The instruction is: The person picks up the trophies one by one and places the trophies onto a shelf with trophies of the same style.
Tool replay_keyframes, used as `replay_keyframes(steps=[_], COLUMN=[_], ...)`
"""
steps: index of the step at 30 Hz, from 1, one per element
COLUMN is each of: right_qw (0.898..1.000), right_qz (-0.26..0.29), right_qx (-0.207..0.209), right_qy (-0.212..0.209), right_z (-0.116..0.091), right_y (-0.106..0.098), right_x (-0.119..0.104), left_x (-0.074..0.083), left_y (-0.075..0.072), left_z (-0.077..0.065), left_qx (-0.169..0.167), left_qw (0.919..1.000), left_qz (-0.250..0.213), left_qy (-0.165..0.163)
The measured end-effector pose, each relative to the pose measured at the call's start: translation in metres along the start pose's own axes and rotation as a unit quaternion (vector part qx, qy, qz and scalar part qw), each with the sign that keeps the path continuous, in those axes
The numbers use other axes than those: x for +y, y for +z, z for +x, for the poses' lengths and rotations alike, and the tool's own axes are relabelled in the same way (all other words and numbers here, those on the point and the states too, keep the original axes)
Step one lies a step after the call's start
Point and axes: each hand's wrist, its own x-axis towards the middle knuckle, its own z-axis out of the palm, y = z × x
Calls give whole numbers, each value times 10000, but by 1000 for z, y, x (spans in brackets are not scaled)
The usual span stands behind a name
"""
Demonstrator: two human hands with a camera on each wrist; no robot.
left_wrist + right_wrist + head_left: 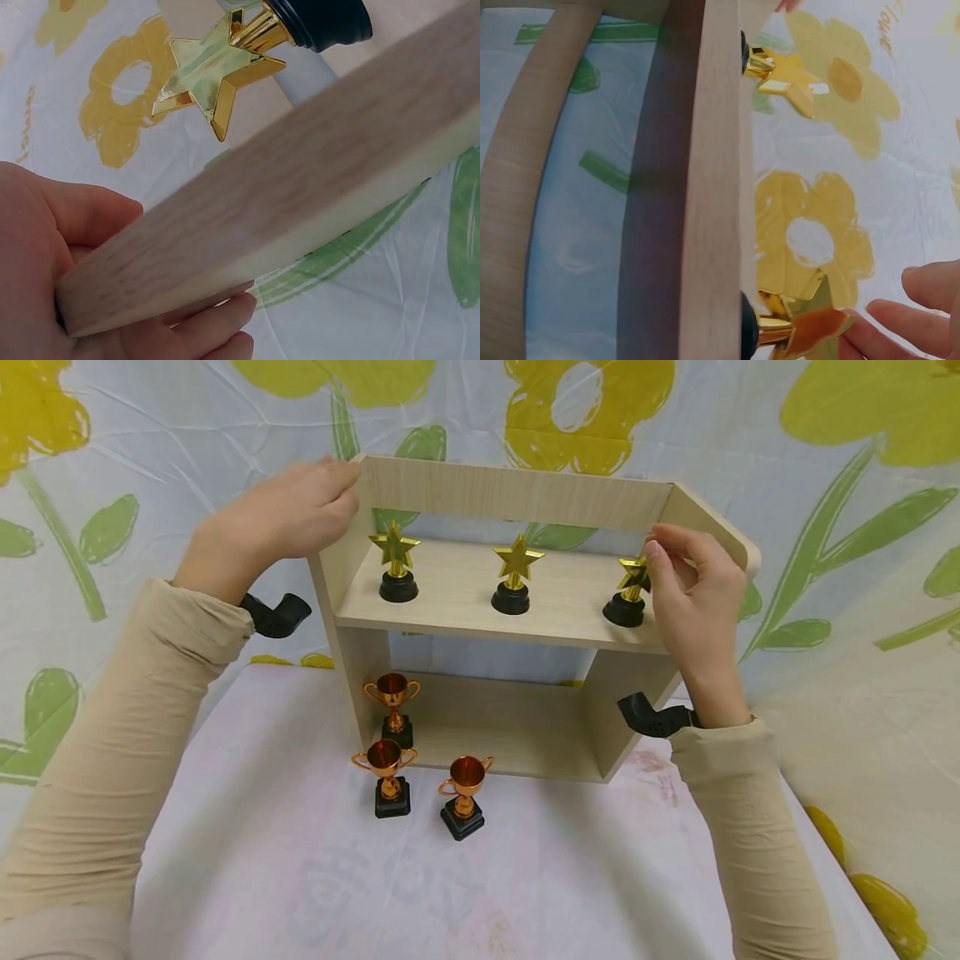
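My left hand (300, 514) grips the upper left side panel of a small wooden shelf (517, 493), thumb on one face and fingers on the other in the left wrist view. My right hand (697, 593) is at the right-hand gold star trophy (626, 597), its fingertips right at the star's edge. In the right wrist view the thumb stands apart from that star (817, 322). Two more gold star trophies, one in the middle (516, 572) and one on the left (396, 564), stand upright on the same upper board.
A copper-coloured cup trophy (393, 697) stands at the left of the lower board (510, 718). Two more cups, one left (386, 768) and one right (465, 781), stand on the white-covered table (540, 877) before the shelf. A flower-printed cloth (750, 410) hangs behind.
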Motion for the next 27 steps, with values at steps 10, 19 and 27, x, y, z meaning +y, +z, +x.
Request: replay_keyframes(steps=[10,19,27], right_qw=[9992,9912,9885], right_qz=[-45,104,378], right_qx=[-11,-187,-227], right_qy=[-406,-1308,-1447], right_z=[-2,-13,-24], right_y=[-3,-9,-8], right_x=[-10,-30,-47], left_x=[1,0,2], left_y=[1,2,1], left_z=[0,1,1], left_qx=[-269,-226,-369], left_qw=[9994,9994,9984], left_qz=[142,213,392], left_qy=[-135,-127,-157])
